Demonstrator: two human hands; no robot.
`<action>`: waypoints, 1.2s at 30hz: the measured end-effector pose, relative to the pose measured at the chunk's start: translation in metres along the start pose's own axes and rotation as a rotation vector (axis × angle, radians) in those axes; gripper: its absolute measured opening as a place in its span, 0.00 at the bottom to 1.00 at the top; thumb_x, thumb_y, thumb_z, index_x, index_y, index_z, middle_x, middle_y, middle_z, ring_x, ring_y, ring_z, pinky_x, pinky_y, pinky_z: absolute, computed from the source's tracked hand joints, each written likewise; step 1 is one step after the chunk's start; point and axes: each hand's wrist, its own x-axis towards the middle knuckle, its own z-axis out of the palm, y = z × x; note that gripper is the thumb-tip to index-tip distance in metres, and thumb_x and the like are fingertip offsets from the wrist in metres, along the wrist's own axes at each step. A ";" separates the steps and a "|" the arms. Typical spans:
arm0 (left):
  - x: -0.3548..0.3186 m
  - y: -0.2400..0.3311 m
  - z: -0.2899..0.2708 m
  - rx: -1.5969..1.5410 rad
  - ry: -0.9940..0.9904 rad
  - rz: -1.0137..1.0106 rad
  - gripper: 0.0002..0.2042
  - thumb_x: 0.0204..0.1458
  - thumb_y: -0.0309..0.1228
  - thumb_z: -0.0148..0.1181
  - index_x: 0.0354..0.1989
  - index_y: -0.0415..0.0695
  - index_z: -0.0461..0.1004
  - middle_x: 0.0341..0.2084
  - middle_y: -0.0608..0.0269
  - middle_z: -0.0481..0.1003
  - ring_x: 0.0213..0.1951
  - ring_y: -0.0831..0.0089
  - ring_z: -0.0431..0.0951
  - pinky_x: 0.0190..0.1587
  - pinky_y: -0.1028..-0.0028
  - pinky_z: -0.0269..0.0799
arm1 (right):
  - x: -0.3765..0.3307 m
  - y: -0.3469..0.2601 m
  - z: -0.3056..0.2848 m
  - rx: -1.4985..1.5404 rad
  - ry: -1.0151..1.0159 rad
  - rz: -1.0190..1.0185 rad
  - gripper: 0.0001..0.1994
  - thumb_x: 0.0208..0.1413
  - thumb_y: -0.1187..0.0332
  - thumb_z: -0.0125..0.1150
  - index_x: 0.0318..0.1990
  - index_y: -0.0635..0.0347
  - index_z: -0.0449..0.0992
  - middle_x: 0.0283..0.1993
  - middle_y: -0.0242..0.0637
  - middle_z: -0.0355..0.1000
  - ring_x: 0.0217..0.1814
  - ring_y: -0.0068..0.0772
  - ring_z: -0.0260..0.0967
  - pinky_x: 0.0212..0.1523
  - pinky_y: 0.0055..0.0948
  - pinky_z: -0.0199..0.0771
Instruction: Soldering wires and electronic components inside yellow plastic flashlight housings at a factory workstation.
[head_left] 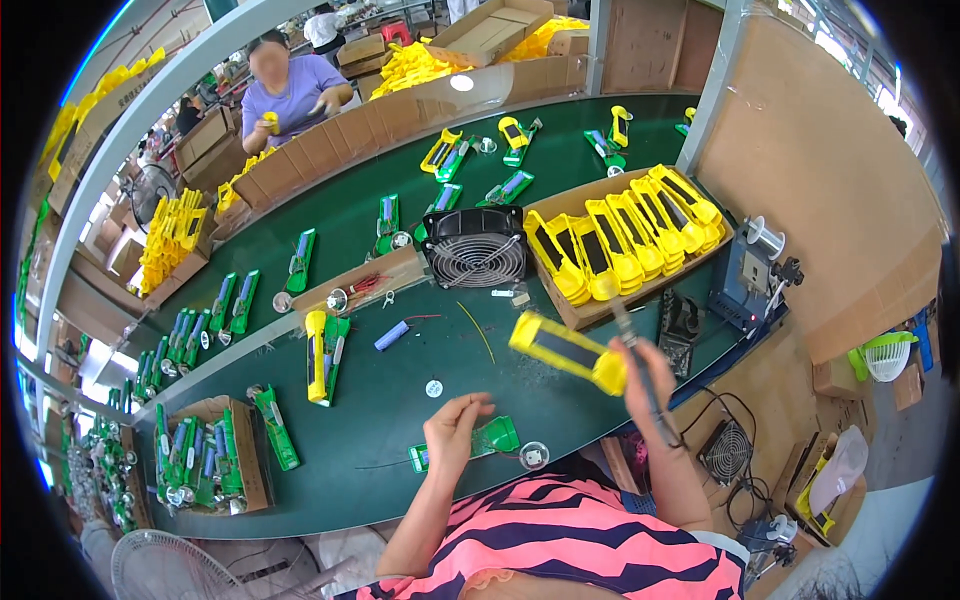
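Note:
My right hand (pixel 652 385) is closed around a soldering iron (pixel 655 400), its tip pointing away toward the carton of yellow shells. A yellow plastic shell with a dark panel (pixel 566 352) lies against the fingers of that hand, slightly blurred; whether they grip it too is unclear. My left hand (pixel 456 428) has its fingers pinched together; what they hold, if anything, is hidden. Just beside it, a green lamp housing (pixel 496 436) lies on the bench, with a round clear lamp head (pixel 534 456) at its right end.
A carton of yellow shells (pixel 575 318) stands behind a black fan (pixel 475 250) on its right. A blue battery cell (pixel 392 336) and a white disc (pixel 434 388) lie mid-bench. Green housings fill a box (pixel 255 470) at left. A soldering station (pixel 745 275) stands right. A co-worker (pixel 290 95) sits beyond the belt.

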 end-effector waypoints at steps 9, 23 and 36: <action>0.005 0.014 -0.036 0.924 0.135 0.631 0.03 0.35 0.24 0.59 0.19 0.46 0.72 0.17 0.68 0.68 0.27 0.68 0.68 0.47 0.64 0.58 | -0.024 0.017 0.056 0.124 -0.453 -0.527 0.20 0.44 0.74 0.57 0.48 0.59 0.63 0.38 0.39 0.71 0.38 0.38 0.71 0.46 0.35 0.68; 0.034 0.007 -0.037 1.137 -0.413 0.389 0.03 0.36 0.24 0.54 0.19 0.47 0.73 0.19 0.63 0.68 0.32 0.65 0.67 0.40 0.63 0.59 | -0.056 -0.021 0.086 0.844 -0.254 0.594 0.05 0.49 0.77 0.53 0.34 0.69 0.68 0.24 0.40 0.69 0.22 0.24 0.68 0.22 0.19 0.70; 0.033 0.003 -0.034 1.260 -0.407 0.414 0.05 0.35 0.24 0.53 0.18 0.49 0.74 0.19 0.63 0.69 0.32 0.66 0.68 0.35 0.65 0.59 | -0.055 -0.023 0.091 0.784 -0.272 0.601 0.05 0.49 0.77 0.53 0.33 0.69 0.69 0.23 0.40 0.69 0.22 0.24 0.69 0.20 0.18 0.69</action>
